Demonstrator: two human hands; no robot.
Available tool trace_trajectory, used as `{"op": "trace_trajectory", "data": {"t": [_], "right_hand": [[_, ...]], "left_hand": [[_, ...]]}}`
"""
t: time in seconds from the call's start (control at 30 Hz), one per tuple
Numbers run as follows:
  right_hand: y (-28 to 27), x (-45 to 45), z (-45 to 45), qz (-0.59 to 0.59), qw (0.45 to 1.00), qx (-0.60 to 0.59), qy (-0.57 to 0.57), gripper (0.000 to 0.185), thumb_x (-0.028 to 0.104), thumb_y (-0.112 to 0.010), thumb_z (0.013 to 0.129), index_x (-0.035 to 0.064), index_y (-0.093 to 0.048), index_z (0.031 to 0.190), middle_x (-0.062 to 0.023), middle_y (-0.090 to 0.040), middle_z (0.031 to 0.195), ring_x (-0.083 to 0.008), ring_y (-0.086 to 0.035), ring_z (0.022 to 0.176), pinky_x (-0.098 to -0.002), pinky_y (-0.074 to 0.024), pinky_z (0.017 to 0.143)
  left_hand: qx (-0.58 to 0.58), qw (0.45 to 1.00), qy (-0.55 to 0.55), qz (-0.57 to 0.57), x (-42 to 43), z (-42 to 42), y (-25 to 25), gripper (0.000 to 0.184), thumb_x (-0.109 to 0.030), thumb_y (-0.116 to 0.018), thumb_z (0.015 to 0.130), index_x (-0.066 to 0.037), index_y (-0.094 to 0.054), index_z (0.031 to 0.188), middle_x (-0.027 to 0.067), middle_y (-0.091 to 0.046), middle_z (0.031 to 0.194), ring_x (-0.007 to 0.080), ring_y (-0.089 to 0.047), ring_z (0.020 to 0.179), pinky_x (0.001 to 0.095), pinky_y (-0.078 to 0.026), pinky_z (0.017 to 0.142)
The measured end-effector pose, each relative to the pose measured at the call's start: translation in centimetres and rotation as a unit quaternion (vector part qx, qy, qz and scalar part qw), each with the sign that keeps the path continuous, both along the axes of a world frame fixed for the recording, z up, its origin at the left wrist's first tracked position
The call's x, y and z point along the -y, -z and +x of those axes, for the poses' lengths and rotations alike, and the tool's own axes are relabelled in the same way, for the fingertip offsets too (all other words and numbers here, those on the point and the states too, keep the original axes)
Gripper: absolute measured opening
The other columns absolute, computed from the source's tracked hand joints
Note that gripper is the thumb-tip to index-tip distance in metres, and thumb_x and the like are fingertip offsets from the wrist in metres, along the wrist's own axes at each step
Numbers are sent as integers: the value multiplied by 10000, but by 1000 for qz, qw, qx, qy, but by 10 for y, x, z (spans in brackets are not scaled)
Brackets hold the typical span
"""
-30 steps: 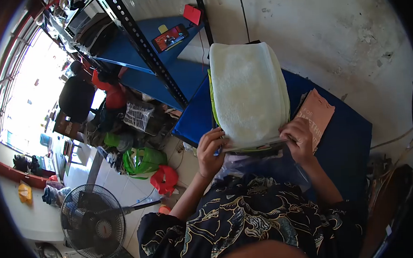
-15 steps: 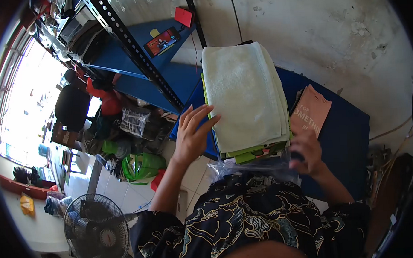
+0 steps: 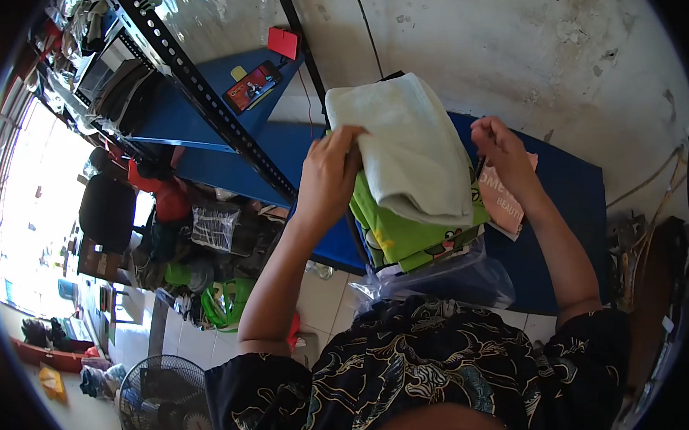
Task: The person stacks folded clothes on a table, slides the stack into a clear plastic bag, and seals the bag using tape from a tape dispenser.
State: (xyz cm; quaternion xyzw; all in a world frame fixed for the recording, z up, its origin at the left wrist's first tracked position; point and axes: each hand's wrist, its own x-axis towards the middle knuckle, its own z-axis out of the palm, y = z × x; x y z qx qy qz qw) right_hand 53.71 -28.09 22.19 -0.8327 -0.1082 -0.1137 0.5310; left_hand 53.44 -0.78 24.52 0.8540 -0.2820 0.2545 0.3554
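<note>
My left hand [image 3: 331, 173] appears to grip the left edge of a pale folded terry towel [image 3: 410, 139] atop bright-green printed cloth [image 3: 395, 234], apparently adjusting it, with my empty, loosely curled right hand [image 3: 509, 160] seemingly needed next for steadying.

Pale wall [image 3: 498, 35] behind far edge of table [image 3: 571, 213], stained, surface flaking in patches; dark cable [image 3: 369, 31] running down it. Table top blue. Past left edge, shelf unit: black perforated metal post [image 3: 201, 100], blue boards [image 3: 288, 148]. Light tiled floor [image 3: 329, 296] below near left corner. Well beyond left edge, barred window [image 3: 43, 170], glaring white with daylight. Fan [image 3: 165, 411] with round cage, off near left corner. Right side of room dimmer.
</note>
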Motion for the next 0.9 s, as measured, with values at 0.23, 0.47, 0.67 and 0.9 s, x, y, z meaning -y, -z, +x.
{"op": "trace_trajectory", "data": {"t": [0.23, 0.47, 0.67, 0.9], "right_hand": [[-11, 29, -8, 186, 906, -328, -194, 825, 711, -257, 778, -33, -542, 990, -158, -590, 928, -217, -599, 771, -308, -479, 621], [10, -11, -46, 638, 682, -262, -243, 896, 697, -223, 787, -64, -367, 1239, -279, -423, 1215, -366, -520, 1029, -434, -480, 804], [-3, 131, -54, 663, 715, -65, -213, 496, 346, -439, 877, -2, -414, 1229, -158, -502, 1185, -257, -519, 1050, -380, -400, 920], [48, 284, -85, 540, 833, -102, 61, 400, 146, -513, 838, -8, -432, 1198, -160, -537, 1116, -236, -542, 1003, -343, -447, 850]], "left_hand": [[71, 989, 103, -83, 36, 51, -73, 139, -8, -451, 784, 10, -485, 918, 232, -542, 834, 426, -507, 789, 419, -408, 668], [73, 955, 270, -102, 121, 22, -112, 204, -12, -534, 775, -5, -499, 975, 79, -590, 879, 92, -536, 826, 257, -444, 733], [44, 921, 356, -151, 209, 12, -91, 218, 2, -540, 769, -11, -506, 984, 78, -588, 912, 91, -533, 849, 262, -440, 752], [-38, 979, 192, -65, 325, 9, 23, 390, 52, -540, 705, -22, -474, 1083, 164, -510, 1111, 324, -491, 1036, 354, -400, 871]]}}
